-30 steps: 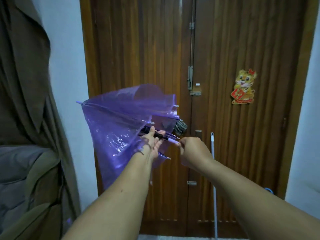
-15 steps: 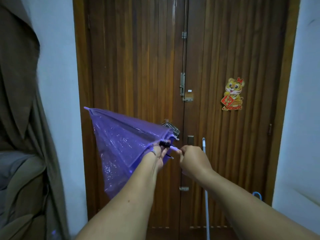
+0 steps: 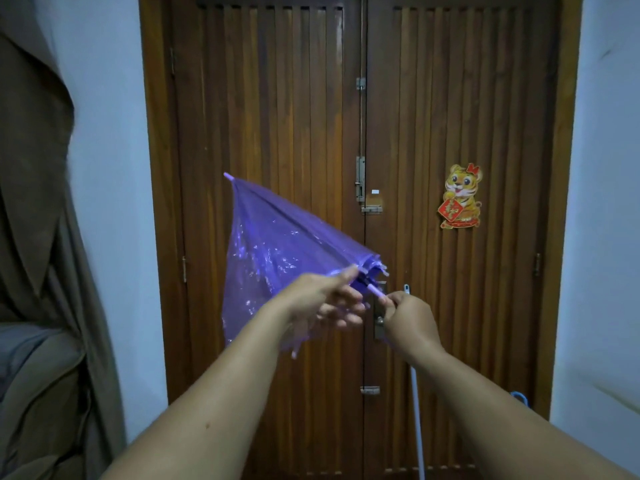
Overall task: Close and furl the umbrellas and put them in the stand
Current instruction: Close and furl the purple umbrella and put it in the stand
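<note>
A person's two bare forearms reach up from the bottom of the frame toward a dark wooden double door (image 3: 277, 133) with vertical slats, which fills the middle of the view.

Near the center, slightly left, a translucent purple umbrella (image 3: 273, 251) is held in the air. Its canopy is collapsed but loose, not yet wrapped, and hangs in glossy folds. The tip points to the upper left; the shaft slants down to the lower right.

The left hand (image 3: 322, 299) is at the lower edge of the canopy, just right of center. Its fingers are fairly straight and spread, reaching toward the rib ends; motion blur makes it unclear whether they touch the canopy.

The right hand (image 3: 408, 318), just right of the left, has its fingers curled tightly around the pale lilac umbrella handle (image 3: 375, 292), which sticks out from the fist toward the upper left.

On the right door leaf, a cartoon tiger sticker (image 3: 460, 197) holding a red diamond sits in the right middle of the frame. Metal bolts (image 3: 361, 178) run along the door's center seam. A thin white pole (image 3: 417, 410) leans against the door below the right hand. White wall (image 3: 110, 168) flanks the door, and a brown curtain (image 3: 31, 202) hangs along the left edge.
</note>
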